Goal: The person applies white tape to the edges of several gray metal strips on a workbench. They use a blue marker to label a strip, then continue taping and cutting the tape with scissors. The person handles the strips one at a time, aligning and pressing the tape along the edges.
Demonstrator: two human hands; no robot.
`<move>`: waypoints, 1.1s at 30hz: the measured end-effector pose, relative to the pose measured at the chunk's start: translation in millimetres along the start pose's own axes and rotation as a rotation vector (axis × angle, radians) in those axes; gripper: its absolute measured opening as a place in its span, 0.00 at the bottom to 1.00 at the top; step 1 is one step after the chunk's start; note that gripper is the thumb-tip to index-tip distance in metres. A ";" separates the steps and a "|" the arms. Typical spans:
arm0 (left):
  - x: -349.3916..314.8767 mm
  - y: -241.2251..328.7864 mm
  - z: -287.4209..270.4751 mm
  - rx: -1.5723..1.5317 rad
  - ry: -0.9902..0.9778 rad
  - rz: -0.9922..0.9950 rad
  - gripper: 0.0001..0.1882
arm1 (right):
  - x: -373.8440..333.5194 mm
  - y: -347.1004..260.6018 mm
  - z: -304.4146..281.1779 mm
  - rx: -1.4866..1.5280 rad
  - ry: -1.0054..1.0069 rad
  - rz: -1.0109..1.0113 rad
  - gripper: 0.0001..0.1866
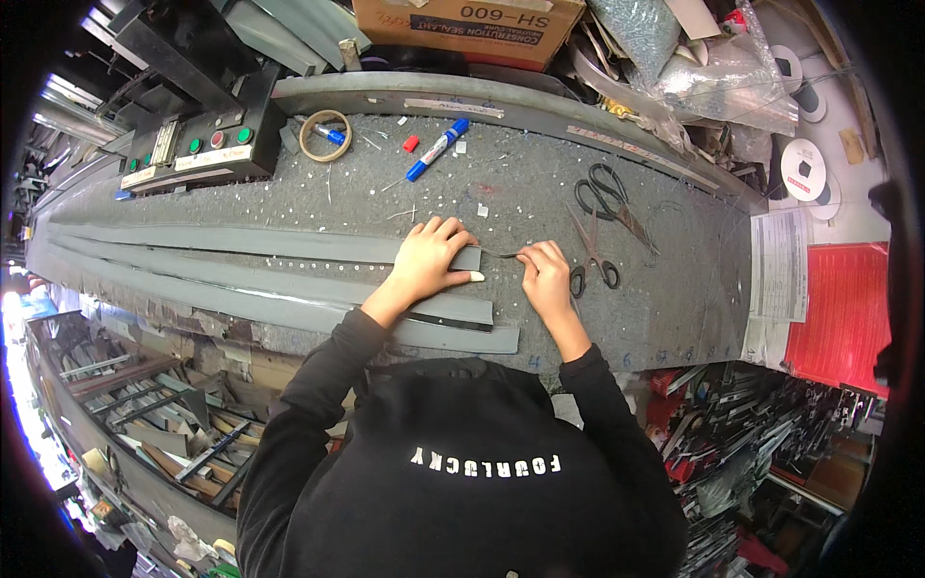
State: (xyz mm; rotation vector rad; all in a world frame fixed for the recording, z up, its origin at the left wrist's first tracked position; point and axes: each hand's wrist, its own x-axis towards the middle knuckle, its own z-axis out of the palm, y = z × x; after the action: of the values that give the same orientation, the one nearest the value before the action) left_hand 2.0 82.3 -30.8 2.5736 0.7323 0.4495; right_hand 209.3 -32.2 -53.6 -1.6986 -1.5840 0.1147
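Observation:
Several long grey strips lie across a grey felt-topped bench. My left hand grips the farthest grey strip close to its right end, fingers over the far edge and thumb along the near edge. Just past that end, my right hand is closed in a pinch on a thin dark strip, which stretches toward the grey strip's end. Whether the two are joined is too small to tell. Nearer to me lie more grey strips, one with a black band. Small scissors rest right beside my right hand.
Black-handled scissors lie farther right. Across the bench are a blue marker, a red cap, a tape roll and scattered scraps. A control box with coloured buttons stands at the far left. A red sheet is at right.

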 end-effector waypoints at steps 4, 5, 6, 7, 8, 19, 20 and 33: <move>1.1 0.5 0.9 -0.006 0.011 -0.039 0.27 | 5.7 -1.9 -0.8 0.023 -0.033 0.006 0.03; 1.0 0.4 0.8 -0.004 0.020 -0.026 0.27 | 6.7 -2.1 -2.0 0.026 0.018 0.007 0.04; 0.8 0.2 0.4 -0.005 0.009 -0.021 0.27 | 7.7 -2.1 -3.2 0.028 0.004 -0.012 0.04; 0.5 0.0 -0.1 -0.006 -0.005 -0.016 0.26 | 8.2 -1.9 -4.1 0.033 0.004 -0.009 0.04; 0.3 -0.2 -0.8 -0.001 -0.007 -0.007 0.26 | 9.0 -1.0 -5.2 0.037 -0.015 -0.025 0.05; 2.0 1.2 -2.3 -0.021 -0.031 -0.007 0.24 | 9.8 4.8 2.7 0.036 -0.082 -0.099 0.08; 2.0 1.2 -2.3 -0.016 -0.016 0.005 0.24 | 11.4 1.1 6.8 0.041 -0.066 -0.103 0.08; 2.7 -0.6 0.1 0.006 -0.011 -0.008 0.25 | -1.8 -14.0 -5.6 -0.008 -0.030 0.035 0.10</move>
State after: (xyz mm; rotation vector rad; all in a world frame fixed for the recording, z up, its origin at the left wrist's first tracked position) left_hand 4.0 84.2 -30.7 2.5753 0.7412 0.4312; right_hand 200.8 -37.7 -42.3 -1.7383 -1.5791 0.1528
